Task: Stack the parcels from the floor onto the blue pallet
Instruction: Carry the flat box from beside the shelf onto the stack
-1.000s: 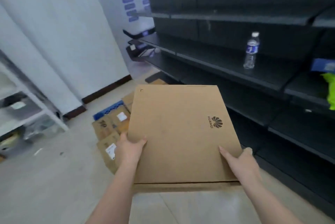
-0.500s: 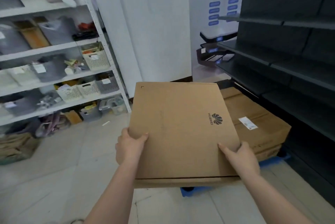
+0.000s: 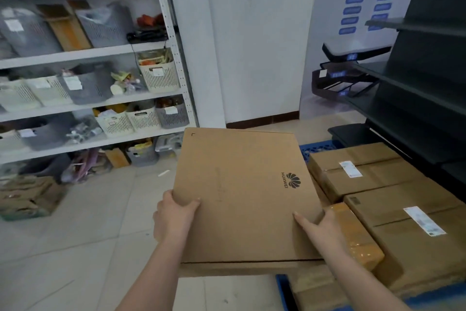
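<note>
A flat brown cardboard parcel (image 3: 242, 192) with a black logo is carried level in front of me. My left hand (image 3: 174, 217) grips its left edge with the thumb on top. My right hand (image 3: 320, 230) grips its right edge near the front corner. The parcel hangs over the left side of the blue pallet (image 3: 319, 147), whose rim shows behind it and at the lower right. Several brown parcels lie on the pallet: one at the back (image 3: 363, 167), a larger one (image 3: 413, 230) in front of it, and a small tape-wrapped one (image 3: 353, 232) beside my right hand.
White shelving (image 3: 88, 53) with baskets and bins lines the left wall. Dark empty shelves (image 3: 416, 89) stand at the right behind the pallet. A cardboard box (image 3: 27, 194) sits on the pale tiled floor at the far left. A white wall rises ahead.
My view has swung left and closer to the pallet; the stacked parcels now lie right beside the carried parcel. Both hands keep the same hold.
</note>
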A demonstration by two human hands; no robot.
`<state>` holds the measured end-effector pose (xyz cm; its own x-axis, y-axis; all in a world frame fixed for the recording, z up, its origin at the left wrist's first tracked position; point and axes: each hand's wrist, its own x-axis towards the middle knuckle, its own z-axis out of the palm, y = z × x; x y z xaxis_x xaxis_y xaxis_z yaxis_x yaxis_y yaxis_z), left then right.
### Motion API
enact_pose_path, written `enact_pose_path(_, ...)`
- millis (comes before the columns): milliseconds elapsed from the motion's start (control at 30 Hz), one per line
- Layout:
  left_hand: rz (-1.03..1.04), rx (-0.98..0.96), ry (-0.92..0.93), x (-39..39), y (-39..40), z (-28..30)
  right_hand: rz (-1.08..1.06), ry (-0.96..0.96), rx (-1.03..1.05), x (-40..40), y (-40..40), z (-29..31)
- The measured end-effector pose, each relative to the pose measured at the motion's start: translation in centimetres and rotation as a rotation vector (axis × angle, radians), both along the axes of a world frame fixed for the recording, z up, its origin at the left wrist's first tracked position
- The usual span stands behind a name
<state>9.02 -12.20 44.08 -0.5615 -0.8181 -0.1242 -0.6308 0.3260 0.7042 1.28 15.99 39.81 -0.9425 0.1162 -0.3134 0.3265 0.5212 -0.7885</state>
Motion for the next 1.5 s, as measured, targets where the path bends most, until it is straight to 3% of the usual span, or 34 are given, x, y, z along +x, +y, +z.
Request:
enact_pose_path(333, -0.070, 0.015, -0.038, -15.5, -15.1, -1.3, -0.037, -0.039, 0.041, -14.1, -14.7, -0.9)
enact_pose_path(700, -0.408, 0.079, -0.061, -39.3, -26.2, -4.2, -0.391, -0.106, 0.163, -28.0, -25.1, -2.9)
enact_pose_path(933, -0.721, 0.107, -0.150, -51.5, -22.3, -6.5, -0.676, -0.193, 0.196, -31.9, -23.8, -4.4)
enact_pose_path(1300, -1.032, 0.044, -0.325, -66.0, -12.3, -11.1, -0.984, -0.454, 0.032, -37.6, -20.1, -9.5)
enact_pose_path(1500, -1.184, 0.124, -0.544, -70.9, -8.3, -16.3, -1.058, -0.606, -0.012, -39.4, -19.3, -11.1)
